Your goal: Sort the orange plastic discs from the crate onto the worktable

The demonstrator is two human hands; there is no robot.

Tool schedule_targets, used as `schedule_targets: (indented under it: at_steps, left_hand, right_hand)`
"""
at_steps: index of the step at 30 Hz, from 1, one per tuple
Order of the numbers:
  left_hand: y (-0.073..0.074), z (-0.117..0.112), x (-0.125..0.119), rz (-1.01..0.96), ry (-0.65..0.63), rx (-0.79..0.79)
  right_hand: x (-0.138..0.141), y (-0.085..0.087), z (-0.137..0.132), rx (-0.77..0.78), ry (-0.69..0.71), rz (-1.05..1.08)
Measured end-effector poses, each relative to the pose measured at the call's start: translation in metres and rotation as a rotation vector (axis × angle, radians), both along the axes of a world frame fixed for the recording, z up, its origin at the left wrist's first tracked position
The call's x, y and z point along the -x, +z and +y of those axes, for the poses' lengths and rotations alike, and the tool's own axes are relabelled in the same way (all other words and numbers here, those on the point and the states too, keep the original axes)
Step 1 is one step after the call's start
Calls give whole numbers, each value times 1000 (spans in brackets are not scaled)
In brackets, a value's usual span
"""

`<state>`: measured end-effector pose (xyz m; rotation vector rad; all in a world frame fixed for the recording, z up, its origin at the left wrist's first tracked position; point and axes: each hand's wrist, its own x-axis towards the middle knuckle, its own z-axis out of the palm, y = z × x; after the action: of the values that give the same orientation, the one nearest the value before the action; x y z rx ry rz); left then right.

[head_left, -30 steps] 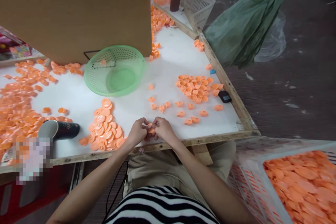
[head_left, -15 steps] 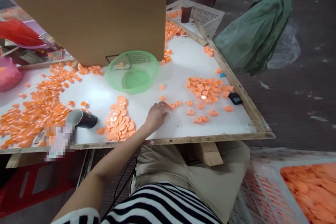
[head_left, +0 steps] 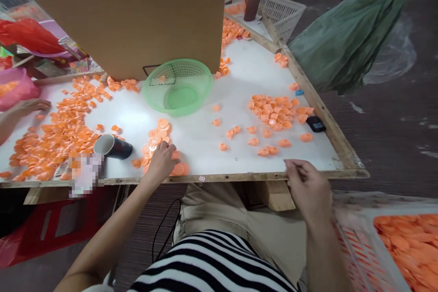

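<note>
My left hand [head_left: 162, 160] rests over a pile of flat orange plastic discs [head_left: 160, 133], its fingers apart and touching the discs near the table's front edge. Some discs under it look blurred. At the right, my right hand [head_left: 306, 187] hovers over the front edge with its fingers curled together; whether anything sits in them is hidden. Beyond it lie loose orange pointed cup-shaped pieces [head_left: 284, 143] and a heap of the same orange cups [head_left: 273, 109].
A green plastic basket [head_left: 181, 109] stands mid-table before a cardboard box [head_left: 137, 18]. At the left are a dark cup on its side [head_left: 118, 147], many orange pieces [head_left: 65, 132] and another person's hand [head_left: 30, 106]. A small black device [head_left: 315, 124] lies by the right rim.
My left hand has moved left from the loose cups onto the disc pile. My right hand has come into view at the right. Another person's hand has appeared at the far left.
</note>
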<state>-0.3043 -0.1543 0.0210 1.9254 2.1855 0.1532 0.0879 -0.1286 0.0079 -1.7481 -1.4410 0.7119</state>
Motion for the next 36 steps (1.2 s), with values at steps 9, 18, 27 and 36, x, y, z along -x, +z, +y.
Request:
schedule_targets:
  at_steps: [9,18,27,36]
  left_hand:
    - [-11,-3,3,-255,65,-61]
    - [-15,39,-57,-1122,133,58]
    - [-41,59,-96,-1118,110,77]
    - [-37,66,-96,-1266,133,293]
  right_hand:
    - [89,-6,13,96,361,209]
    - [112,-27,38,210,447,136]
    - [131,-32,43,275,475,277]
    - [136,-32,56,402,457,348]
